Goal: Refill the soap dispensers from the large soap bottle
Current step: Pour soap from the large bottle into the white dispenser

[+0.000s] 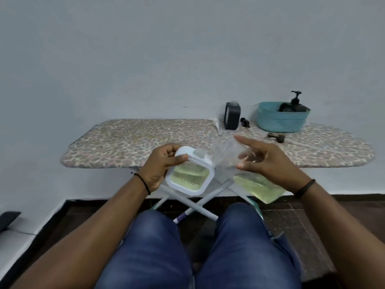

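A plain pale grey-blue wall (145,49) fills the far side. Against it stands an ironing board with a leopard-print cover (129,142) on crossed grey metal legs (208,197). Near, the dark brown tiled floor (291,222) meets a white skirting (52,213) at left.

A teal basket (279,122) stood near the ironing board's (145,140) far right edge. A small dark dumbbell (276,138) lay just before it.
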